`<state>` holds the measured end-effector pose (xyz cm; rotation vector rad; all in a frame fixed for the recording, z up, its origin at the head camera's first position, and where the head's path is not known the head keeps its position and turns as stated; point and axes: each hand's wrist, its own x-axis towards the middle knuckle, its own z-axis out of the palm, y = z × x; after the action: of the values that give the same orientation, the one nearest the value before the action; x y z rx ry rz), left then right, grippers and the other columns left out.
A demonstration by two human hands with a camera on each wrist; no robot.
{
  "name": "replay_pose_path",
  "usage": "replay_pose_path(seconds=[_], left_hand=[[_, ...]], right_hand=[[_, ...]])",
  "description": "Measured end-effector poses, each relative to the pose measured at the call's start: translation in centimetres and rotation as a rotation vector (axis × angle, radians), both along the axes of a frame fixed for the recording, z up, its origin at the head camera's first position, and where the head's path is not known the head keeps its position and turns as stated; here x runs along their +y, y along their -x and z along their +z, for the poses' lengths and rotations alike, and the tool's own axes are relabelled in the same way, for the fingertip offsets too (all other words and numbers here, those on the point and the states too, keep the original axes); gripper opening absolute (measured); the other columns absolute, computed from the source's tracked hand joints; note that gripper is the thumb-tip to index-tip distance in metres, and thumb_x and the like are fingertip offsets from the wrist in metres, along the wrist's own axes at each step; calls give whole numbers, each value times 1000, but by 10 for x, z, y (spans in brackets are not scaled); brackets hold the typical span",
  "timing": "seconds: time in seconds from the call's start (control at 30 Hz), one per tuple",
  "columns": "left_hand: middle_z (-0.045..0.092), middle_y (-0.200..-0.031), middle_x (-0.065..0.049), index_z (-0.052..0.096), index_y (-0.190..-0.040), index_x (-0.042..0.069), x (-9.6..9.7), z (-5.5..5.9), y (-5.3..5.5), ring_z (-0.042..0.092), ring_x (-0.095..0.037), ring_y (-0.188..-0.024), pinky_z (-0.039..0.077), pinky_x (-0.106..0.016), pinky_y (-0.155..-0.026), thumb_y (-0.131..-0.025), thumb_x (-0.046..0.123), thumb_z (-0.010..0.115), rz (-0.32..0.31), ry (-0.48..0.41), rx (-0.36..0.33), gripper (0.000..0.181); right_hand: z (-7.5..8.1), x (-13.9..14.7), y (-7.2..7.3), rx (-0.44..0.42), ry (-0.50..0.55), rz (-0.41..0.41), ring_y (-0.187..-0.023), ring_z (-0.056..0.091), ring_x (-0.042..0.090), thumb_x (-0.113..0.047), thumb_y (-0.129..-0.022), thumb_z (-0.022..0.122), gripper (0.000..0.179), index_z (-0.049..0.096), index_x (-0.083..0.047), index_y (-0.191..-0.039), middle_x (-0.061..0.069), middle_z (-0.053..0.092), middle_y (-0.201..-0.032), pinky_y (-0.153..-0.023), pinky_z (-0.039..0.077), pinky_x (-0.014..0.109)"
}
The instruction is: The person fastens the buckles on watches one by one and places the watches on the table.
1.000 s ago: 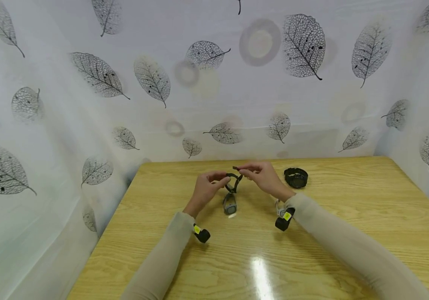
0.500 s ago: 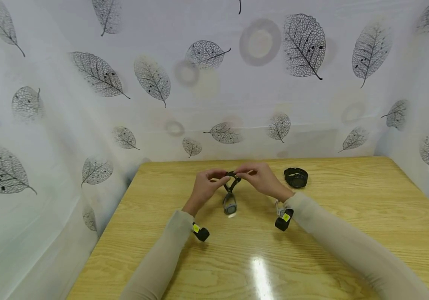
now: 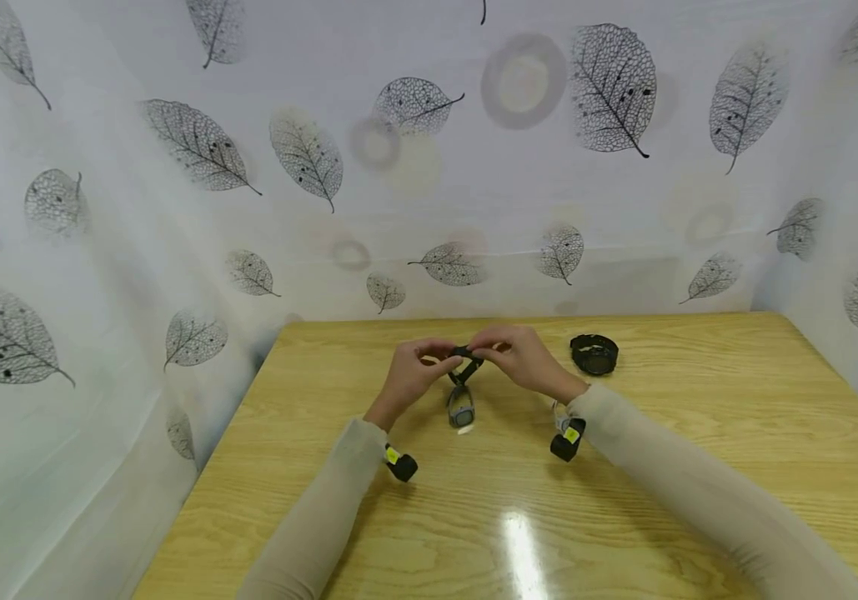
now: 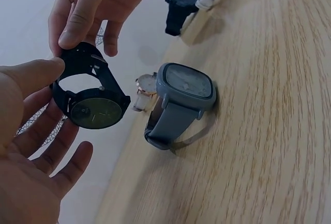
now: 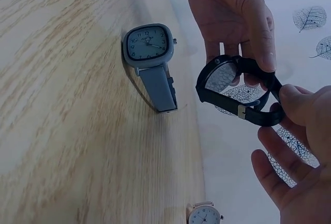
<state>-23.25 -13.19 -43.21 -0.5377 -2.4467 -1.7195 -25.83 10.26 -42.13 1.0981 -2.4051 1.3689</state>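
Note:
A black wristwatch (image 4: 95, 113) hangs above the table between both hands, dial lowest and its strap bent into a loop. My left hand (image 3: 409, 375) pinches one side of the strap between thumb and fingers. With thumb and forefinger, my right hand (image 3: 524, 363) pinches the strap at the top, close to the left fingertips. A metal buckle (image 5: 241, 112) shows on the strap in the right wrist view; whether it is fastened I cannot tell. Just below the hands a grey square-faced watch (image 3: 462, 411) sits on the table, its strap looped.
A second black watch (image 3: 594, 355) lies at the back, right of my right hand. A white-faced watch (image 5: 204, 215) stands near the right wrist, partly hidden in the head view. The wooden table (image 3: 474, 517) ends at a leaf-patterned curtain (image 3: 398, 183).
The strap end in my right hand has come down and left to meet the other part of the strap, so the black watch now forms a loop. The left hand has hardly moved.

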Motion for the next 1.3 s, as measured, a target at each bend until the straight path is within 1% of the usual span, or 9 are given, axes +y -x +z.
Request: replay_pose_path(seconds=[0.13, 0.23, 0.43, 0.53, 0.77, 1.0, 1.1, 1.2, 1.3], left_hand=[[76, -100, -9, 78, -111, 8, 1, -1, 0, 71, -27, -92, 60, -34, -81, -92, 21, 81, -6, 11, -9, 24], [76, -100, -10, 78, -112, 8, 1, -2, 1, 72, -31, -92, 61, -36, -82, -92, 21, 80, -12, 14, -15, 24], [76, -101, -5, 78, -111, 9, 2, -3, 2, 73, -29, -89, 61, -33, -81, -93, 22, 79, -33, 17, -29, 22], [77, -103, -4, 78, -112, 9, 2, -3, 3, 74, -28, -88, 61, -33, -80, -93, 21, 80, -43, 18, -31, 23], [77, -104, -5, 78, -111, 8, 2, -5, 4, 74, -20, -86, 61, -33, -81, -93, 20, 80, -52, 28, -40, 22], [77, -107, -4, 78, -113, 9, 3, -7, 4, 73, -30, -93, 60, -33, -83, -93, 22, 79, -60, 29, -48, 23], [77, -107, -4, 78, -113, 10, 3, -7, 4, 73, -30, -94, 60, -33, -84, -94, 23, 79, -57, 35, -44, 23], [77, -106, -4, 78, -114, 10, 3, -7, 4, 73, -29, -94, 60, -33, -84, -94, 23, 78, -53, 38, -46, 23], [77, -105, -5, 77, -115, 9, 3, -8, 4, 72, -27, -93, 60, -34, -84, -95, 23, 78, -48, 30, -49, 25]], right_hand=[[-2, 1, -1, -18, -3, 10, -96, 71, 17, -12, -98, 71, 14, 80, -16, -108, 0, 76, -112, -78, 61, 43], [-3, 2, -1, -23, -2, 15, -96, 71, 18, -11, -98, 71, 14, 80, -16, -108, 1, 75, -112, -78, 61, 43], [-6, 5, 0, -12, -10, 13, -97, 71, 16, -10, -99, 70, 15, 79, -16, -110, 0, 75, -113, -78, 62, 37], [-7, 6, 0, -12, -17, 11, -97, 70, 16, -11, -99, 69, 16, 79, -16, -110, -1, 74, -113, -79, 61, 34], [-10, 7, -1, -16, -25, 12, -97, 69, 15, -12, -99, 69, 16, 78, -16, -112, -2, 74, -113, -79, 61, 36], [-12, 5, -3, 2, 4, 11, -96, 70, 17, -11, -99, 69, 15, 78, -14, -111, 1, 75, -111, -78, 62, 40], [-13, 4, -3, 2, 8, 6, -95, 71, 17, -11, -99, 70, 15, 79, -13, -110, 2, 75, -110, -77, 62, 40], [-14, 3, -4, -19, 4, -14, -93, 72, 18, -13, -99, 70, 16, 78, -13, -113, 3, 75, -111, -77, 62, 39], [-14, 3, -6, -85, 8, -43, -93, 72, 20, -19, -101, 69, 22, 75, -12, -121, 4, 74, -114, -78, 62, 38]])
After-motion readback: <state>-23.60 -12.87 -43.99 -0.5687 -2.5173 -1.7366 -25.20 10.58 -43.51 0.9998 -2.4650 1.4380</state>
